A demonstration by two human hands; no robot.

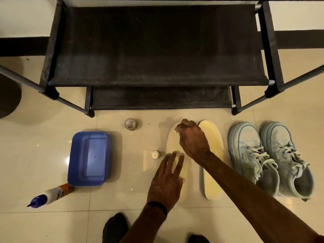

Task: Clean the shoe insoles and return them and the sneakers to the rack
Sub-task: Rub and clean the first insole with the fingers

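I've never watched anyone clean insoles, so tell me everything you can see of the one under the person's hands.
The left insole is a pale cream, foot-shaped pad that looks like foam. It lies flat on the tiled floor, toe toward the rack. The left hand presses its heel half with straight fingers; the curled right hand works at its toe.

Left hand [166,179] flat — right hand [190,137] fisted.

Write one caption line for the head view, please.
Left hand steadies the left pale yellow foam insole while right hand works at its toe, beside light blue sneakers.
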